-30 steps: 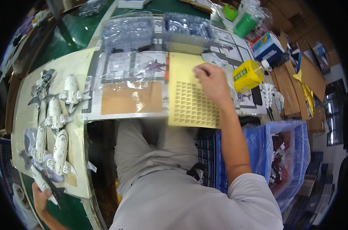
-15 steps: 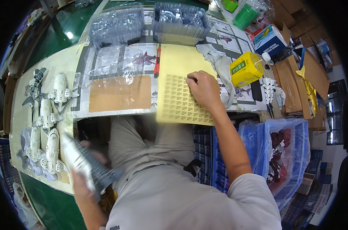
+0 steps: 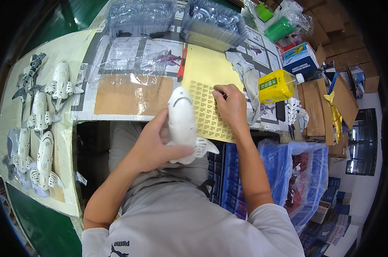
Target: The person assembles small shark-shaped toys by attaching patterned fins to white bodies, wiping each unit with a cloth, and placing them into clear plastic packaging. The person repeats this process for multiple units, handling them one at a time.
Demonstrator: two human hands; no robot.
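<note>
1. Right hand [image 3: 231,107] fingers pinch at the yellow sheet of small printed stickers [image 3: 207,96], seemingly peeling one.
2. Left hand [image 3: 153,143] fingers wrap the white plastic toy shark [image 3: 183,124], held above the lap.
3. Shark's long axis points snout-first away, toward the table [image 3: 87,115]; next likely needs sticker placement.

Cream worktable [image 3: 70,51] is carrying white toy sharks [image 3: 42,128] (left side), yellow sticker sheet [image 3: 207,81], clear trays [image 3: 140,17].
</note>
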